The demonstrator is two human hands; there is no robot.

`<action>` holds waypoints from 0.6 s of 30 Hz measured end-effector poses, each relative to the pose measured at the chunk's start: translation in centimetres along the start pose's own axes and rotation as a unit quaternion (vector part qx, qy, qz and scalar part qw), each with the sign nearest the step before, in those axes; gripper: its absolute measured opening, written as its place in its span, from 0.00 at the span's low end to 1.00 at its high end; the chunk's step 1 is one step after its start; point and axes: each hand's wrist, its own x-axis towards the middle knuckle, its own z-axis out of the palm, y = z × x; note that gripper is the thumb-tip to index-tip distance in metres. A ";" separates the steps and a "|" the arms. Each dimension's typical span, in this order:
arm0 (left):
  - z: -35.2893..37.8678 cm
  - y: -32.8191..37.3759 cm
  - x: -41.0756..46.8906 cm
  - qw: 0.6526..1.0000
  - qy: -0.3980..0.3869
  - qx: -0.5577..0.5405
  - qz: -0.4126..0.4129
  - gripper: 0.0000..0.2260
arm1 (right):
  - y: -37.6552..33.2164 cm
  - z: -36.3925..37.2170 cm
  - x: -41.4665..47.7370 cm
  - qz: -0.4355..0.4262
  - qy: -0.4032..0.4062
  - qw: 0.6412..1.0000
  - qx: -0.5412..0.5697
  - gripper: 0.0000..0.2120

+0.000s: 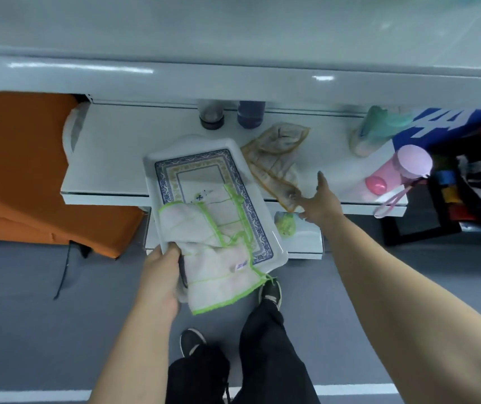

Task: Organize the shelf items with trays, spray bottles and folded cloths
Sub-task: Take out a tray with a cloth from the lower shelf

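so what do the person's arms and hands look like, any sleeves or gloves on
Both forearms are bare as far as the frame shows, with no sleeves in view. The left hand and right hand wear no gloves; no rings, watch or bands are visible on wrists or fingers.

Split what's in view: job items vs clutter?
Job: tray with green-edged cloth, both in left hand grip; tan cloth, right hand at its edge; teal spray bottle; shelf.
Clutter: pink bottle; two jars; orange fabric; bags.
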 end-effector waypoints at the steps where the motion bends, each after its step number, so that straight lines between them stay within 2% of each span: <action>1: 1.1 -0.2 -0.1 1.000 -0.001 -0.009 -0.004 0.07 | 0.2 -0.4 0.9 0.003 -0.009 1.000 -0.006 0.43; 8: 5.3 0.0 -0.6 0.998 0.022 -0.052 -0.003 0.07 | -0.3 -0.8 5.3 0.047 -0.074 0.996 -0.025 0.37; 11: 6.1 0.3 -0.8 0.998 0.025 -0.057 0.005 0.08 | -0.5 -0.7 6.1 0.033 -0.077 0.993 -0.078 0.34; 13: 6.2 0.4 -1.0 0.998 0.025 -0.054 0.012 0.07 | -0.8 -0.3 5.8 0.024 -0.086 0.992 -0.094 0.29; 18: 5.3 0.7 -1.7 0.999 0.030 -0.034 0.010 0.08 | -1.5 -0.1 4.4 0.089 -0.097 0.991 0.026 0.15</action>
